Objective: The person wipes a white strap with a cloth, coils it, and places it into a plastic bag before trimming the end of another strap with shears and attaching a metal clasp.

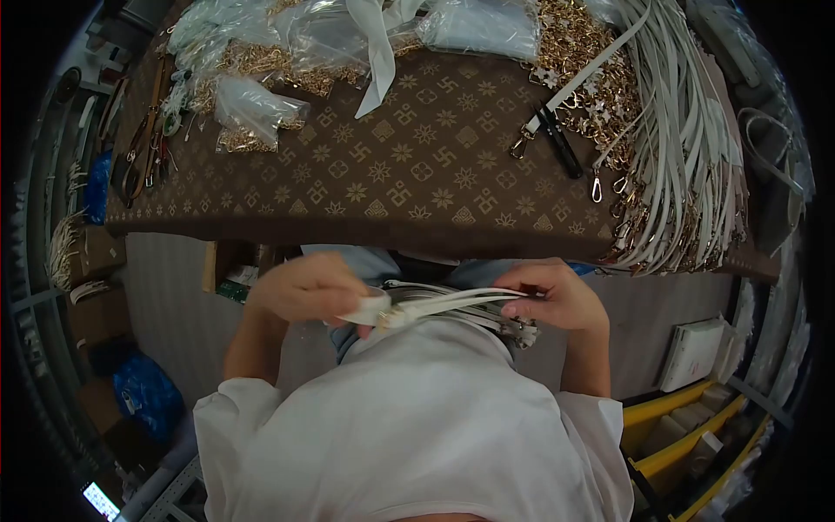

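Note:
Several thin white straps [452, 304] lie bunched across my lap, with metal fittings at their ends. My left hand [315, 291], somewhat blurred, is closed on a white band [370, 310] at the left end of the bunch. At the right, my right hand [557, 297] pinches the straps between thumb and fingers. More straps with metal clasps [524, 332] rest beneath, partly hidden by the held ones.
A brown patterned tablecloth [348, 165] covers the table ahead. On it are gold hardware, plastic bags [252, 113], a black tool [558, 143] and a large pile of white straps [683, 148]. Yellow bins [678, 435] stand at lower right, a blue bag [148, 394] at left.

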Demonstrator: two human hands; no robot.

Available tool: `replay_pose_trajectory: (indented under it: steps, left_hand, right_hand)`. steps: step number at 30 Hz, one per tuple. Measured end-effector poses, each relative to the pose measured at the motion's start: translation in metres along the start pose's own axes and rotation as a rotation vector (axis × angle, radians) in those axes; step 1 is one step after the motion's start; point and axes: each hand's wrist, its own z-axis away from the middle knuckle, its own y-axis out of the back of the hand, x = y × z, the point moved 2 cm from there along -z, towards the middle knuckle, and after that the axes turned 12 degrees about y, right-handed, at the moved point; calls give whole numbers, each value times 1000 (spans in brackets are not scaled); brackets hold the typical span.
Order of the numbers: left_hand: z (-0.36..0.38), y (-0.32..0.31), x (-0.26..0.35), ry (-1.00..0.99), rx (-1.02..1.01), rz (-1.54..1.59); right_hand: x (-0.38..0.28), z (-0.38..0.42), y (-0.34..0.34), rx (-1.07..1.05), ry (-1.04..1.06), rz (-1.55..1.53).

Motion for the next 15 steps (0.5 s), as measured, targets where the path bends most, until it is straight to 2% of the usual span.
replay_pose_trajectory:
  steps: [1,2,4,5,7,8,9,11,15]
  left_hand:
    - [11,8,-3,-115,38,173]
    - [21,9,-22,-114,38,172]
    - [38,20,-63,-425,865,764]
    - [40,23,-61,-424,862,763]
    - [24,21,-23,-650,-130,1179]
    - [12,25,-15,-764,-330,1021]
    - [12,24,-15,-763,-332,1022]
    - [14,23,-19,-777,-142,1147]
    - [20,24,-30,-737,-37,1284]
  right_hand:
    - [-3,0,3,76,101,58]
    - [-7,0,5,151,202,117]
    - [-12,-3,6,199,216,202]
    - [-16,-5,5,247,228,288]
    - [-21,-7,-2,303,228,323]
    - [-24,-7,-5,356,227,358]
    - [-26,-8,-7,358,225,358]
    - [-32,-8,-9,410,288,580]
    - [-39,-6,-16,473,323,691]
